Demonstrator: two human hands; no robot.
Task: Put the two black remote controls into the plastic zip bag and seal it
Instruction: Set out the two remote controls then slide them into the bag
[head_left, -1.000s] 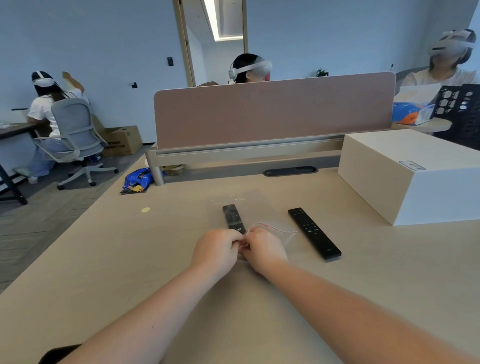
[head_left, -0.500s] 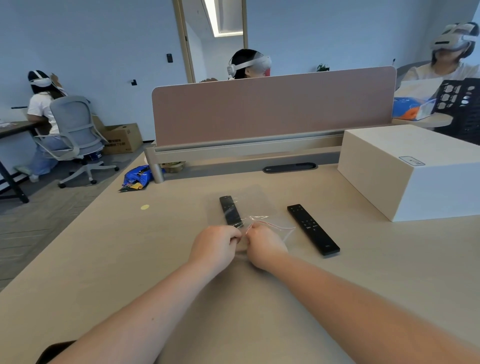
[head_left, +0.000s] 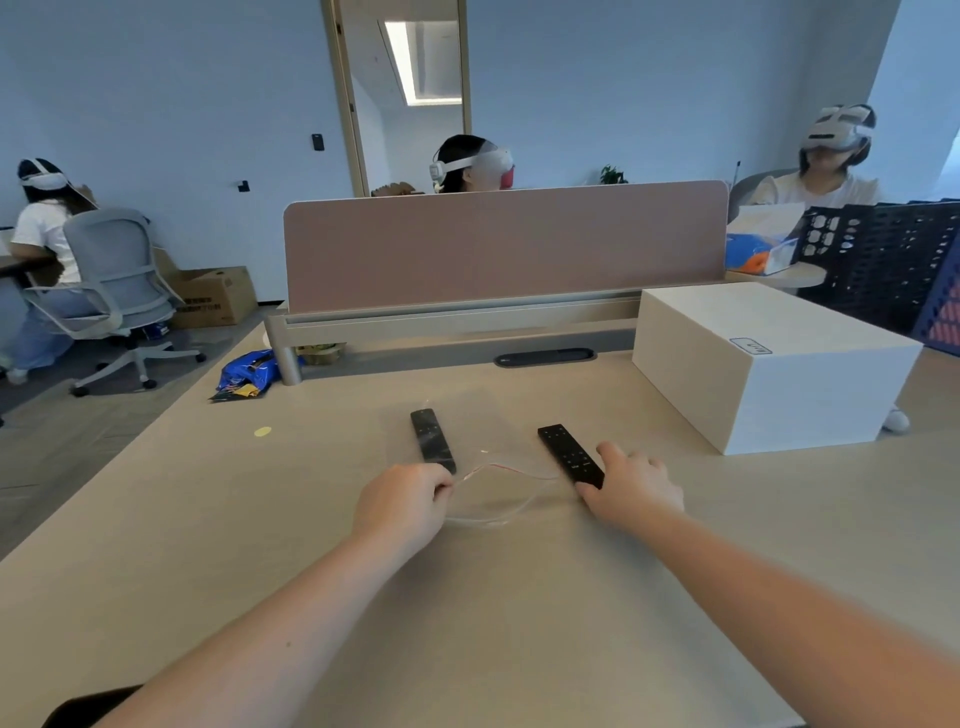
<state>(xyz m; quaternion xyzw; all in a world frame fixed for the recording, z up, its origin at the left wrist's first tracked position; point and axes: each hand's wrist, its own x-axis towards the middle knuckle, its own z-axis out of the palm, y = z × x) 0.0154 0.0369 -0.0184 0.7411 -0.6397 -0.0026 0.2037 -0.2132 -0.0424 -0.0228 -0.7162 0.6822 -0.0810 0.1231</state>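
Our left hand (head_left: 402, 501) pinches the limp zip bag (head_left: 498, 493) mouth open; our right hand (head_left: 631, 486) closes on the rigid, light second remote (head_left: 570, 455), gripping its near end.

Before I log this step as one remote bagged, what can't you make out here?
- Left remote: inside or under the clear zip bag, unclear.
- Left hand: fingertips curled, pinch on bag hidden.
- Right remote: near end covered by right hand.

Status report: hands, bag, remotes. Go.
Left hand pinching zip bag mouth open. Right hand on second remote, not lifted. First remote inside bag. Nothing in the way.
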